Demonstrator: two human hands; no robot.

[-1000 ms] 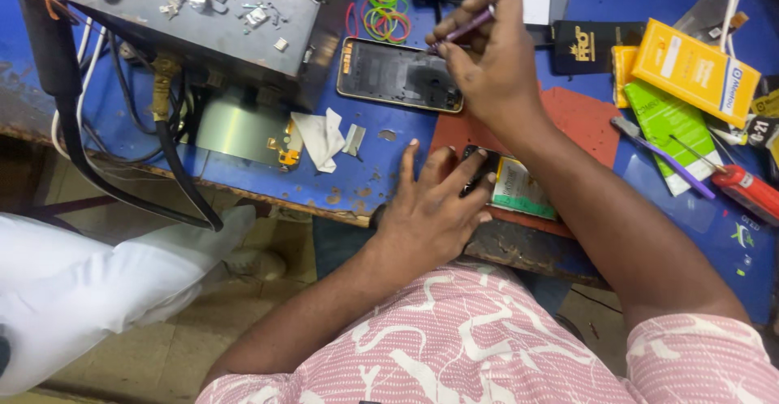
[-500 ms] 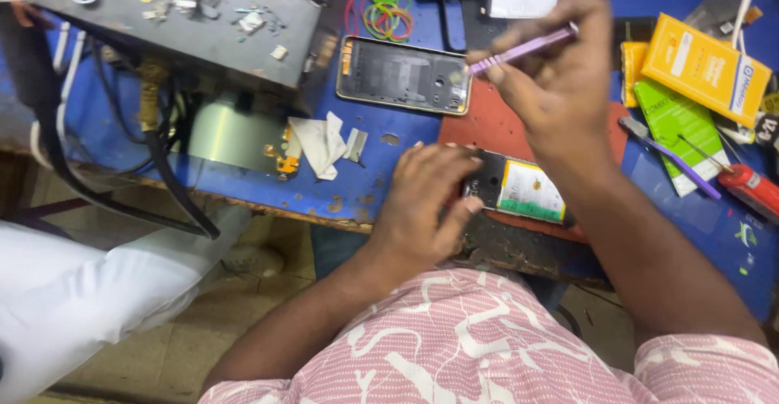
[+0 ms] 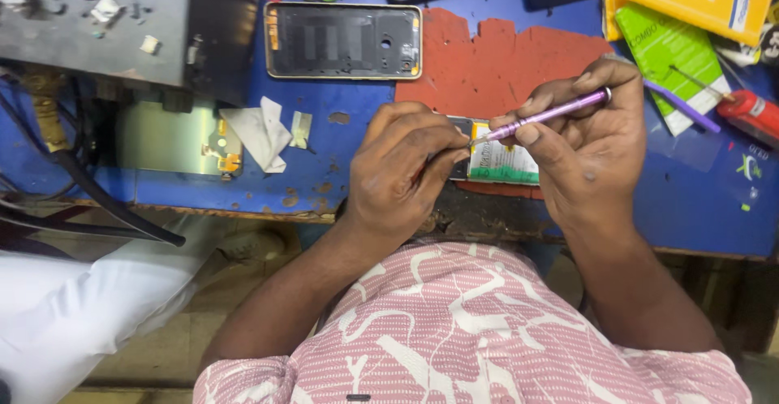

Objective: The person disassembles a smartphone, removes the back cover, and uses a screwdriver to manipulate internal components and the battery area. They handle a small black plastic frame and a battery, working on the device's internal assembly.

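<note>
Working now at the near edge of the blue surface (image 3: 341,185), both hands meet over an opened phone (image 3: 495,161) with a green and white battery showing. A second ago the right hand (image 3: 584,144) was up at the separate phone back cover (image 3: 345,40), touching it with the purple tool; half a second ago it was swinging back. Now it has come down so that the metal tip of the purple tool (image 3: 552,113) rests on the top edge of the battery. As a judgement, attention has turned from the cover to the phone body itself.

The right grip is closed on the tool, pinched between thumb and forefinger like a pen. The left hand (image 3: 402,169) is curled, fingertips pressed on the phone's left end, holding it against the red mat (image 3: 495,63); how firmly cannot be told. The back cover lies untouched, well apart, further up the surface.
</note>
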